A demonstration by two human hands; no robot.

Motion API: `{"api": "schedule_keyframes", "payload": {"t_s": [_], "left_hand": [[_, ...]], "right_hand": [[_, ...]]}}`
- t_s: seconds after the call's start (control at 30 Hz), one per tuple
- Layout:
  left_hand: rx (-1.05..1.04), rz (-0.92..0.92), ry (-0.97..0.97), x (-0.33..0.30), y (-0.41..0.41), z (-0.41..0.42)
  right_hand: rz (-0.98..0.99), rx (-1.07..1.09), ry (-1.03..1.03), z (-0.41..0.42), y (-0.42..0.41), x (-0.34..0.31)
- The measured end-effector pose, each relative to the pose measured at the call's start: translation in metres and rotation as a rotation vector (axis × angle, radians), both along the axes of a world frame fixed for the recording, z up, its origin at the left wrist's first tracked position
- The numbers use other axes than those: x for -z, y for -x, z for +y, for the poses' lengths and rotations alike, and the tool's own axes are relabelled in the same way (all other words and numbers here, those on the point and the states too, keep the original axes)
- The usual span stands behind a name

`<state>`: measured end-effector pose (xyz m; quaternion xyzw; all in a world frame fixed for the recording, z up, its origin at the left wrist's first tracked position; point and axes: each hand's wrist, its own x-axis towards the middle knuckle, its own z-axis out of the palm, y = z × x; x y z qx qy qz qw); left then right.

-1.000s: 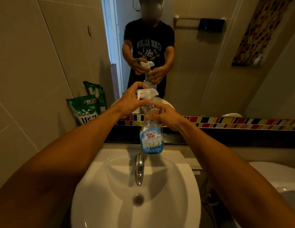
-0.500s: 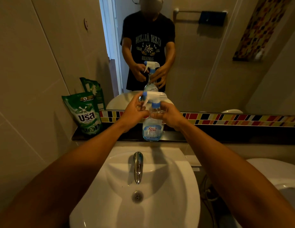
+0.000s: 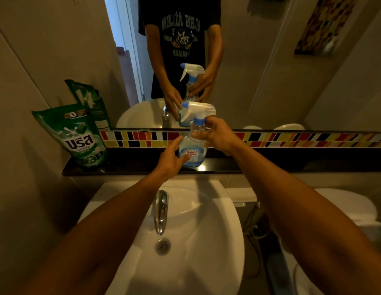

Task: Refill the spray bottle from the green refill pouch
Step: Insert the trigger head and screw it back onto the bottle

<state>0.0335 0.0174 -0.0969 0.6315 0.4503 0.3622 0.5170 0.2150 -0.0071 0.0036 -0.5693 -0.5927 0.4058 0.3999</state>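
The clear spray bottle (image 3: 193, 150), with a white trigger head and a blue collar, stands upright on the black ledge (image 3: 130, 165) behind the sink. My right hand (image 3: 217, 136) grips its neck just below the collar. My left hand (image 3: 171, 159) has its fingers spread against the lower left side of the bottle, touching the label. The green refill pouch (image 3: 79, 135) stands at the ledge's left end, leaning on the wall, well apart from both hands.
A white sink (image 3: 185, 241) with a chrome tap (image 3: 161, 211) lies below the ledge. The mirror (image 3: 249, 60) above a coloured tile strip reflects the person and the bottle. A white toilet (image 3: 344, 209) sits to the right. A tiled wall closes the left side.
The bottle came down from mid-air above the sink onto the ledge. My left hand left the trigger head and dropped to the bottle's lower side. The view tilted downward.
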Motion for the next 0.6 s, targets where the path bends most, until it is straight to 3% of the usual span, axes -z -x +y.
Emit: {"api": "schedule_keyframes", "payload": {"t_s": [0.6], "left_hand": [[-0.105,-0.038,0.005,0.038,-0.093,0.016]], "right_hand": [[0.015,0.123,-0.059,0.026,-0.066,0.050]]}}
